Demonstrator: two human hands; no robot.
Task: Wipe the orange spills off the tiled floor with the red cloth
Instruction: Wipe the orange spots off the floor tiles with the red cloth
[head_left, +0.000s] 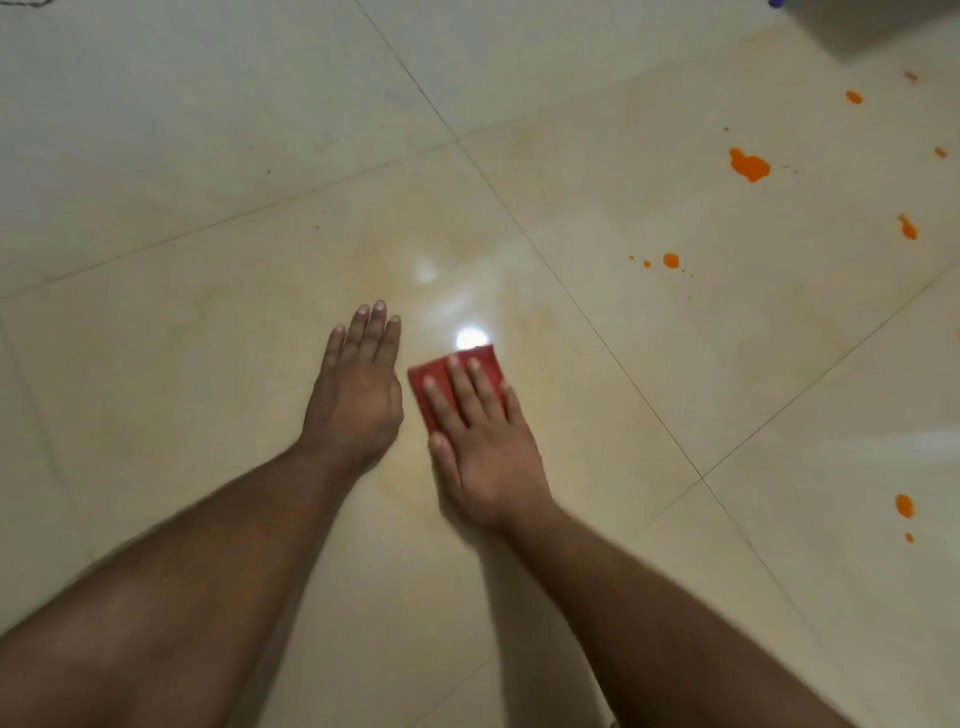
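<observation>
The right hand (483, 441) lies flat, fingers straight, pressing the folded red cloth (452, 384) on the tiled floor (208, 156). The left hand (358, 395) rests flat just beside it, holding nothing. The orange spills (750, 165) sit well apart, off to the right. One careless swipe could smear them wider instead of lifting them.
</observation>
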